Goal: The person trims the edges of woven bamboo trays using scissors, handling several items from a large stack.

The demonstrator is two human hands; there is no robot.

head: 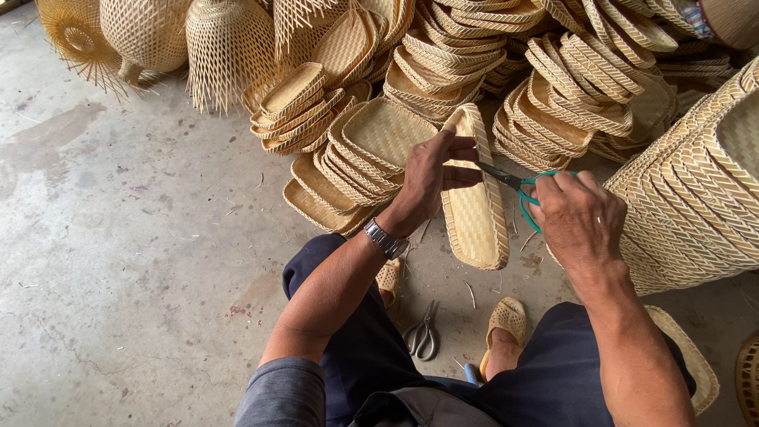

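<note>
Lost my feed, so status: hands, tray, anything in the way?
Left hand grips woven tray. Right hand works green-handled scissors at tray rim. Nothing between them.

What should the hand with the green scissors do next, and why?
Probably close the blades in one small snip. The right hand holds the green-handled scissors with their tips right at the rim of the woven tray, and the left hand grips that tray on edge to steady it. Small cut bits already lie on the concrete floor, which suggests stray ends are being trimmed.
</note>
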